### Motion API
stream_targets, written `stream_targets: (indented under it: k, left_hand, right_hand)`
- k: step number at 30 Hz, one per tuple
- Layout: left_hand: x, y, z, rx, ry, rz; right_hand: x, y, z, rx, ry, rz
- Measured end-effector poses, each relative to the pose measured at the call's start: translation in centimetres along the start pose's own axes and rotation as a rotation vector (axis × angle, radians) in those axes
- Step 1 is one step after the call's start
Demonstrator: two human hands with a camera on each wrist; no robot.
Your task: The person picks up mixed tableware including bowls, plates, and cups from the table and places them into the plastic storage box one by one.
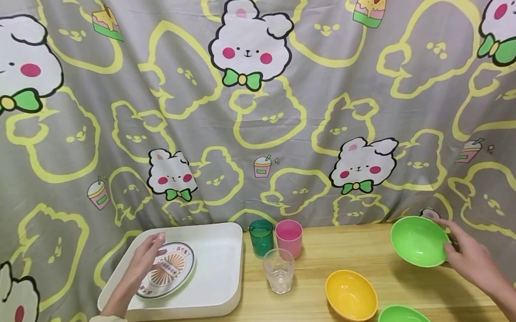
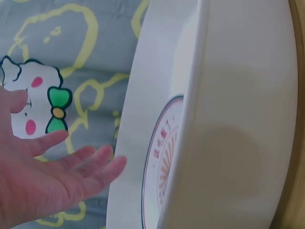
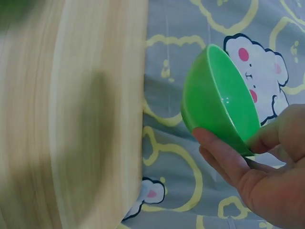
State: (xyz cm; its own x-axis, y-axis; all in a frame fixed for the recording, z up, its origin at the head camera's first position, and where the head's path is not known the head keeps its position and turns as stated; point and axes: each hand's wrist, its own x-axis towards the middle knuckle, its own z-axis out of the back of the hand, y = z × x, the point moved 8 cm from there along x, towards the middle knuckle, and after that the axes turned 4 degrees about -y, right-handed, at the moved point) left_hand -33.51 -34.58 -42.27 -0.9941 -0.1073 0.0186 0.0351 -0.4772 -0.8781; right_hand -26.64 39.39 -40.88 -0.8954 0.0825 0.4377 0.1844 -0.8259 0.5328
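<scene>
My right hand (image 1: 469,256) grips a green bowl (image 1: 418,242) by its right side, thumb at the rim and fingers under the outer wall. The bowl is held above the table, its shadow falling on the wood below. Over the white basin (image 1: 221,273) at the left, my left hand (image 1: 145,256) is held with spread fingers and nothing in it. Beneath it a patterned plate (image 1: 173,269) lies inside the basin, partly covered by the hand and forearm. The left wrist view shows those loose fingers (image 2: 102,171) beside the basin's wall.
An orange bowl (image 1: 351,295) and a second green bowl (image 1: 404,319) stand at the front right. Between basin and bowls are a dark green cup (image 1: 262,238), a pink cup (image 1: 289,238) and a clear glass (image 1: 279,271). A patterned curtain (image 1: 246,122) hangs behind the table.
</scene>
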Motion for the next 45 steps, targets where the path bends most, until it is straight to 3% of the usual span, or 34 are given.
stream_targets:
  k: [8, 19, 26, 32, 45]
  left_hand:
    - [0.2, -1.7, -1.9, -0.144, 0.014, -0.048]
    - [0.0, -4.0, -3.5, -0.248, 0.0, -0.147]
    - [0.2, -5.2, -4.7, -0.321, -0.004, -0.169]
    - [0.6, -5.7, -5.9, -0.371, 0.0, -0.192]
    - [-0.5, -8.1, -8.9, -0.431, 0.041, -0.209]
  right_hand:
    - [-0.3, 0.7, -0.8, 0.366, -0.022, -0.147]
    - [-0.2, 1.6, -1.3, 0.537, -0.073, -0.192]
    - [-0.1, 2.2, -1.5, 0.794, -0.104, -0.201]
    - [0.1, 3.1, -2.1, 0.868, -0.114, -0.205]
    - [-0.4, 5.4, -3.2, 0.916, -0.14, -0.268]
